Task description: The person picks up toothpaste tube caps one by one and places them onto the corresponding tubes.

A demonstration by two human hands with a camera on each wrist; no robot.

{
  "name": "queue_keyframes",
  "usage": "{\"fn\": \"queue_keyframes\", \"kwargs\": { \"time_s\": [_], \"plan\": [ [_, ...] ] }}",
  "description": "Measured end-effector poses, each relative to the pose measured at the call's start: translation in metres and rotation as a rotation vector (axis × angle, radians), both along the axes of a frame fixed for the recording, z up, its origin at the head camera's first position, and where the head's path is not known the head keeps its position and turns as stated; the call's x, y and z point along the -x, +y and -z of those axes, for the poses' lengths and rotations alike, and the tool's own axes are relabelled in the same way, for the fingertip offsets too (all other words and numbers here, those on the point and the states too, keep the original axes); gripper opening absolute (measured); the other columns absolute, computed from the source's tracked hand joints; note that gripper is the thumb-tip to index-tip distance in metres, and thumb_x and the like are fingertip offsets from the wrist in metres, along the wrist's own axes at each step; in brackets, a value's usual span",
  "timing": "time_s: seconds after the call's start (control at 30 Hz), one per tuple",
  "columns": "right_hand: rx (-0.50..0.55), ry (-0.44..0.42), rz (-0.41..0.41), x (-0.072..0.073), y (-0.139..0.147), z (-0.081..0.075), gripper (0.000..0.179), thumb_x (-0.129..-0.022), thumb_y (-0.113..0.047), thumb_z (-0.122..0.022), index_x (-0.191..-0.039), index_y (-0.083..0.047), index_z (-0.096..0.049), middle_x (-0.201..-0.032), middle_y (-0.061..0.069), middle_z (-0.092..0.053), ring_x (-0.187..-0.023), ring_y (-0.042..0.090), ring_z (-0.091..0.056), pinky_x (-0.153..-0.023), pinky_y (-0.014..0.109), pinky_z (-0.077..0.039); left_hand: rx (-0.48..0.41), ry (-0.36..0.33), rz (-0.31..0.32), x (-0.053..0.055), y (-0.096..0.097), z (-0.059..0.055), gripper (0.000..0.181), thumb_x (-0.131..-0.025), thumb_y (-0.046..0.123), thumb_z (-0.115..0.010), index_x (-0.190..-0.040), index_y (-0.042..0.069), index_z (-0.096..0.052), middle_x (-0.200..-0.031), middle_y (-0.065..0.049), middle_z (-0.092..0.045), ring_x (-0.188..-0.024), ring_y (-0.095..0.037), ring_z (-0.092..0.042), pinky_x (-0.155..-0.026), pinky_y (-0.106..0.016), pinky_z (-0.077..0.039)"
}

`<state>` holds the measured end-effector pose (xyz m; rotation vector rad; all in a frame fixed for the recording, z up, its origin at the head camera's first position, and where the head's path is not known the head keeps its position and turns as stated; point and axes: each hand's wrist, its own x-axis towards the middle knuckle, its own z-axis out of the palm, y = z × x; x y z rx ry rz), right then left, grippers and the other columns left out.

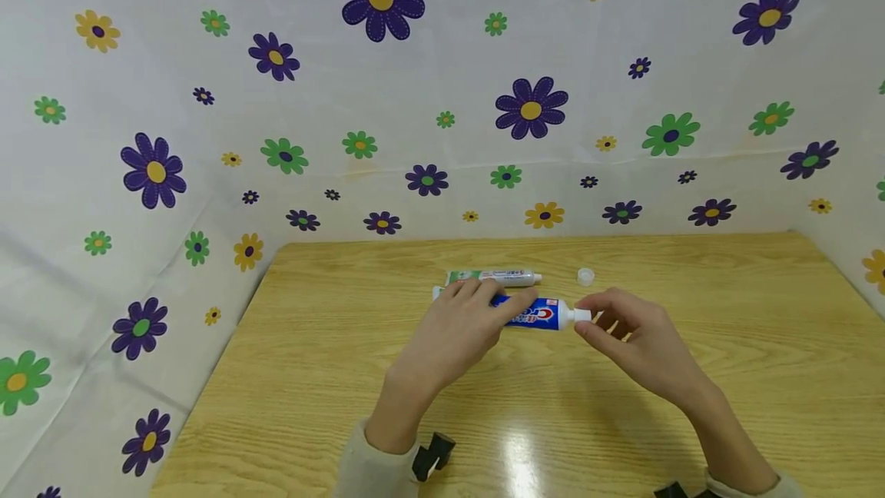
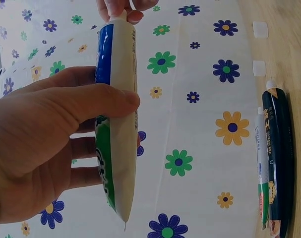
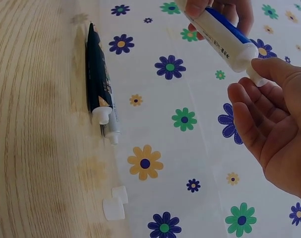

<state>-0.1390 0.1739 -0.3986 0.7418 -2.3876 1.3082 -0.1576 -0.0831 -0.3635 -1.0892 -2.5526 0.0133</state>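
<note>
A toothpaste tube (image 1: 535,313), blue and white with a green tail end, is held up over the table. My left hand (image 1: 459,325) grips it round the middle, thumb across the pale side (image 2: 121,148) in the left wrist view. At its nozzle end my right hand (image 1: 639,340) pinches the white cap (image 3: 257,75) between thumb and fingers. The cap sits at the tube's mouth; whether it is threaded on cannot be told. Behind the held tube lies a white-and-green tube (image 1: 515,278), its bare nozzle pointing right.
A dark tube (image 2: 279,153) lies beside the white-and-green one in the wrist views; the head view hides it. Two loose white caps (image 3: 114,208) rest on the wooden table (image 1: 311,375). A flowered cloth (image 1: 442,98) hangs behind the table and at its sides.
</note>
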Motion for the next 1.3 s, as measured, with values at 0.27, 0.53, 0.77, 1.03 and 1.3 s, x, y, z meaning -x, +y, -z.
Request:
{"fn": "queue_keyframes", "kwargs": {
  "time_s": [0.27,0.53,0.77,1.03,1.3],
  "plan": [
    [-0.009,-0.02,0.02,-0.0009,0.0001,0.0,0.017,-0.088,0.004,-0.071,-0.101,-0.008,-0.068,-0.08,-0.006,-0.065,-0.062,0.007,-0.057,-0.052,0.025,-0.051,-0.011,-0.033,-0.001,-0.002,0.0012,0.0001,0.05,-0.098,0.021,-0.063,-0.144,0.033,-0.047,-0.131,-0.005,-0.061,-0.121,-0.026,-0.058,-0.102,-0.047,-0.048],
    [0.026,-0.035,0.003,-0.0006,-0.0016,-0.001,0.016,-0.091,0.003,-0.067,-0.104,-0.006,-0.069,-0.08,-0.002,-0.066,-0.062,0.007,-0.058,-0.051,0.024,-0.05,-0.037,-0.028,0.02,-0.0005,-0.0006,0.0021,0.053,-0.097,0.02,-0.066,-0.145,0.032,-0.047,-0.134,-0.003,-0.059,-0.121,-0.026,-0.058,-0.101,-0.047,-0.049],
    [0.086,-0.007,-0.002,0.0009,-0.0064,0.0041,0.023,-0.089,0.008,-0.068,-0.107,-0.005,-0.064,-0.081,0.003,-0.066,-0.06,0.007,-0.058,-0.049,0.022,-0.049,-0.019,-0.037,0.001,0.0,-0.0017,0.0023,0.058,-0.096,0.018,-0.068,-0.147,0.033,-0.045,-0.133,-0.005,-0.059,-0.119,-0.027,-0.059,-0.098,-0.048,-0.05],
    [0.11,0.059,-0.016,0.0009,-0.0061,0.0038,0.031,-0.081,0.014,-0.072,-0.106,-0.004,-0.067,-0.085,0.002,-0.068,-0.066,0.007,-0.062,-0.053,0.02,-0.051,-0.011,-0.049,-0.006,0.0017,-0.003,0.0016,0.056,-0.098,0.018,-0.065,-0.148,0.034,-0.045,-0.128,-0.005,-0.061,-0.116,-0.027,-0.06,-0.096,-0.049,-0.051],
    [0.109,0.079,-0.065,0.0,-0.0035,0.003,0.037,-0.08,0.017,-0.071,-0.11,-0.005,-0.069,-0.091,0.006,-0.068,-0.072,0.007,-0.063,-0.055,0.02,-0.052,-0.006,-0.03,-0.007,0.0006,-0.0046,0.0009,0.056,-0.099,0.018,-0.062,-0.149,0.035,-0.043,-0.125,-0.003,-0.061,-0.115,-0.025,-0.06,-0.095,-0.049,-0.052]
  ]
}}
